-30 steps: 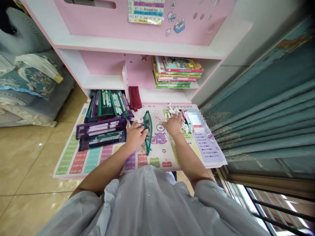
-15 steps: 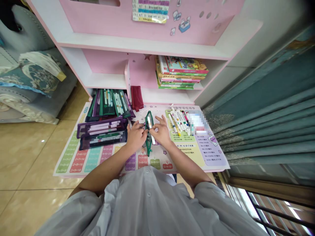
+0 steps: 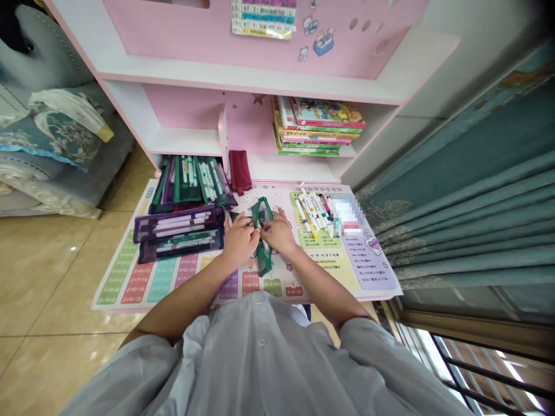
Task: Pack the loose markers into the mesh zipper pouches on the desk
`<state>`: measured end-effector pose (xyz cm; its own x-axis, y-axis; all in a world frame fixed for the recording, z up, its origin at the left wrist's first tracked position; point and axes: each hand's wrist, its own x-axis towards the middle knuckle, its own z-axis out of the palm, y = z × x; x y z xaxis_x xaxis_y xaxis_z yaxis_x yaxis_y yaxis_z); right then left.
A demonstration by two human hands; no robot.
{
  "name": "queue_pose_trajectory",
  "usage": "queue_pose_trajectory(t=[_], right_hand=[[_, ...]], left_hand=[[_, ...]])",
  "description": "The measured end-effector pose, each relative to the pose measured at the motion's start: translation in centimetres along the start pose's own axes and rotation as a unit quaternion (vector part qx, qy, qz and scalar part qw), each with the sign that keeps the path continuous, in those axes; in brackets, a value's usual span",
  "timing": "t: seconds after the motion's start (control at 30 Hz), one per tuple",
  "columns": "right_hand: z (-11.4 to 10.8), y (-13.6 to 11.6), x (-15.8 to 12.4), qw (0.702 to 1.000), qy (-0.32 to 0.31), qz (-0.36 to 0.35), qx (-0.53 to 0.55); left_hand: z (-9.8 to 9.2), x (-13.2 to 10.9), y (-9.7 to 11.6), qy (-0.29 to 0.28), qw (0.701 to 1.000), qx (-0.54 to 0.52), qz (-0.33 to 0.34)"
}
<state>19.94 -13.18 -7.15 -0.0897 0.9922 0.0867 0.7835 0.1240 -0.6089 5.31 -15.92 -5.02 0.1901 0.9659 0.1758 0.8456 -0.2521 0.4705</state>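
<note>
head, green pouch (image 3: pixel 263 258) pointing forward, in left hand (image 3: pixel 238 240), right hand (image 3: pixel 278 233)

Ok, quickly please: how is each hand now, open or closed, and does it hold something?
Left hand: closed, holding the green zip pouch.
Right hand: closed, also holding the pouch at its right edge.

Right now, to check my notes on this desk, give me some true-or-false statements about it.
The left hand and right hand both touch a slim green-edged zip pouch: true.
A heap of white-barrelled markers lies on a printed pastel times-table mat: true.
The dark red cloth lies on top of the books: false, it lies left of the stack of colourful books.
The right hand holds scissors: false, its fingers are on the pouch.
</note>
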Motion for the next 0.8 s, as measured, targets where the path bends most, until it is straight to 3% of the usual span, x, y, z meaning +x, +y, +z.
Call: queue_pose_trajectory(t=[0.13,0.27,0.37,0.43,0.57,0.67,0.8], right_hand=[[0.5,0.4,0.1,0.999,-0.001,-0.046,0.018],[-0.6,1.5,0.7,0.99,0.104,-0.089,0.043],[-2.5,3.7,1.6,0.979,0.2,-0.033,0.012],[-3.8,5.5,2.2,0.974,0.222,0.021,-0.045],[-5.0,7.8,2.8,0.968,0.158,0.122,-0.155],[-5.0,7.8,2.9,0.962,0.101,0.148,-0.205],[-5.1,7.3,2.9,0.953,0.073,0.173,-0.24]], left_hand=[[-0.2,0.0,0.1,-0.005,1.0,0.009,-0.002],[-0.2,0.0,-0.1,0.002,1.0,0.006,-0.008],[-0.1,0.0,-0.3,0.001,1.0,-0.001,-0.01],[-0.1,0.0,-0.4,-0.005,1.0,-0.004,-0.017],[-0.2,0.1,-0.3,-0.019,0.999,-0.019,-0.03],[-0.3,0.1,-0.2,-0.031,0.998,-0.028,-0.038],[-0.6,0.2,0.1,-0.045,0.997,-0.037,-0.042]])
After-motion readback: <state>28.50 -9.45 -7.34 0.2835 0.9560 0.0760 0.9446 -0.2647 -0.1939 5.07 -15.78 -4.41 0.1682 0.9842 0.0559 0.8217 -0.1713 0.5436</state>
